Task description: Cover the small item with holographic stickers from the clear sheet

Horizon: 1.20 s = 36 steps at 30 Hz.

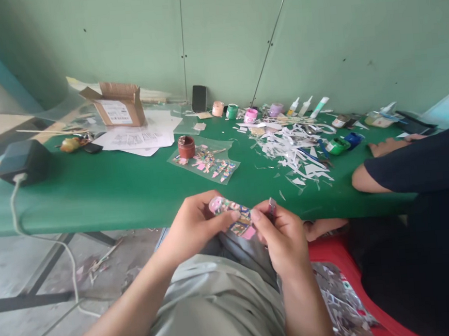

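Note:
In front of my lap, at the table's near edge, I hold a small flat multicoloured cut-out piece (234,220) with pink ends. My left hand (200,224) pinches its left side, thumb lying across the front. The fingers of my right hand (282,231) close on its right side. A small shiny object (272,206) sticks up at my right forefinger; its kind is unclear. Beyond my hands, a clear plastic sheet (209,177) bears several similar colourful pieces (224,169) and a reddish-brown paint jar (186,148).
White paper scraps (293,147) lie in a heap at the right, near paint jars (250,116) and glue tubes (319,107). A cardboard box (118,106) and printed sheets (144,138) are at the left. Another person's arm (380,171) rests on the table; a red chair (332,252) stands below.

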Available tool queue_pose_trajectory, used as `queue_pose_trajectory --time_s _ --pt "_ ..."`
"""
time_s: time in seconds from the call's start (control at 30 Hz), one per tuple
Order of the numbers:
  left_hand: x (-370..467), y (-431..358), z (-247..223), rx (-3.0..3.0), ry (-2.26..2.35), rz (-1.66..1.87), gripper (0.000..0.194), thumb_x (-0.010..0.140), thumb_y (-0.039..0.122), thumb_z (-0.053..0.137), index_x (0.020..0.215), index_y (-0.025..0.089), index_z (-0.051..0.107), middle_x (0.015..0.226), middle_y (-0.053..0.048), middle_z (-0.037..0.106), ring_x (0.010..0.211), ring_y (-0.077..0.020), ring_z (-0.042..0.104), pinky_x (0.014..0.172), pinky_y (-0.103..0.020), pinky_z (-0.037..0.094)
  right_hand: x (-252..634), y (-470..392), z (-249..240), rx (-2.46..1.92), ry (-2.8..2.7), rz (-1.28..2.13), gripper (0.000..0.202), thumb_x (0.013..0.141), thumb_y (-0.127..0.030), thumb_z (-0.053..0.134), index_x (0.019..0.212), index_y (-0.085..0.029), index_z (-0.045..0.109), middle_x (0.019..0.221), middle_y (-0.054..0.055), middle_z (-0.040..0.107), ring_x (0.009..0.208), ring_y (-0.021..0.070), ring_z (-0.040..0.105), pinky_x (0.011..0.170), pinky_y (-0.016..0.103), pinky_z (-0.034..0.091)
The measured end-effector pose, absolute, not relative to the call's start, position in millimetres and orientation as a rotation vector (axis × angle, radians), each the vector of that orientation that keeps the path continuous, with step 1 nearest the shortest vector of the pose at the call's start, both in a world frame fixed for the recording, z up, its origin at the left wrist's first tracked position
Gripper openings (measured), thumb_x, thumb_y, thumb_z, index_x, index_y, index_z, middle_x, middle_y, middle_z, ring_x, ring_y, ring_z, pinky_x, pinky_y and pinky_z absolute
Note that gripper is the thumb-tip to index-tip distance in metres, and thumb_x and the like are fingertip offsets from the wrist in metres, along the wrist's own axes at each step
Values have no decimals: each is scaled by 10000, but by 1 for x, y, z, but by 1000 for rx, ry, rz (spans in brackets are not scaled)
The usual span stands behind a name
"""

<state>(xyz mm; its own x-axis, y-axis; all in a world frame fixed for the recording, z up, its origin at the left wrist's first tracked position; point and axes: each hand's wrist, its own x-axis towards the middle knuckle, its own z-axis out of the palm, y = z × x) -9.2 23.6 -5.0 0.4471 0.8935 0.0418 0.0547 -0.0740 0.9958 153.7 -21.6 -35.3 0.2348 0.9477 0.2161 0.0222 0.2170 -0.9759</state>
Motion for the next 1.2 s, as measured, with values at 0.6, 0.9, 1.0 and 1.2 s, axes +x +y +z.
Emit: queue_pose_trajectory --time_s 0.6,0.9,1.0,1.2 --pt "17 132 -33 2650 1439 399 641 882 506 630 1416 166 534 1461 -201 535 1343 -409 499 1089 -557 390 233 60 -40 -1688 -1176 213 266 724 -446 562 572 -229 539 496 -22 489 529 153 444 559 295 349" --pt "-23 188 23 2186 1923 1044 314 933 272 430 950 185 731 912 -118 773 872 -260 714 741 -313 504 222 92 -24 -1692 -1365 426 319 806 -390 533 527 -233 524 473 3 584 433 146 484 513 280 359" --pt "-39 209 46 2081 1967 1200 274 888 254 478 919 181 740 915 -117 772 888 -256 711 779 -315 512 198 119 -11 -1812 -1562 364 282 854 -321 515 619 -209 624 586 36 697 520 163 594 543 262 399" --pt "-44 221 64 1952 1925 1288 232 847 221 503 862 191 733 781 -89 745 800 -230 706 782 -312 545 155 177 -6 -1918 -1841 402 277 916 -306 526 835 -167 752 851 101 789 777 213 726 651 263 476"
